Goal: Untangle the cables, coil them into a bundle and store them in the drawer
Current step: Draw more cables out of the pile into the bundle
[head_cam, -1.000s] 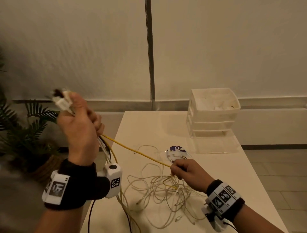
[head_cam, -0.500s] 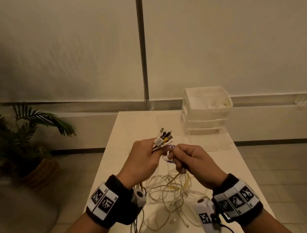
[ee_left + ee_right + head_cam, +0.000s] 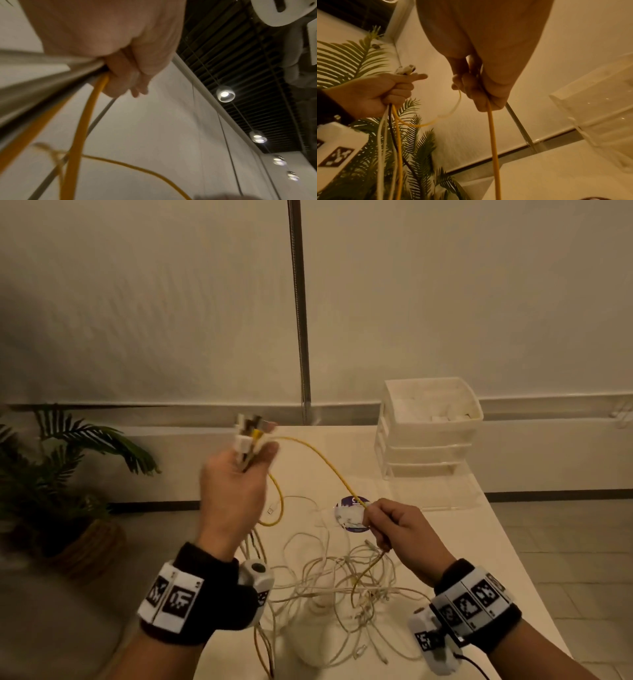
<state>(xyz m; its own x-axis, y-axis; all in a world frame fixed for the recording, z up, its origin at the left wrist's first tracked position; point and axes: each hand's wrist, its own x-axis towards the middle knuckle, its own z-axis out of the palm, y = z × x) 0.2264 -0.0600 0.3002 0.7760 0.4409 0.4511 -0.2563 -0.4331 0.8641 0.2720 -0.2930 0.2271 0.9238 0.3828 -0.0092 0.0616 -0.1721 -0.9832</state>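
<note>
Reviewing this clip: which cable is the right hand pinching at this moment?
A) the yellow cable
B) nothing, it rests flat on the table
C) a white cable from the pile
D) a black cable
A: the right hand pinches the yellow cable, which arcs up to the connector ends gripped in the left hand; the right wrist view shows the same yellow strand running out below its fingers.

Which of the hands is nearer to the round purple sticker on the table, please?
Right. The right hand hovers just beside the sticker; the left hand is raised off to its left.
</note>
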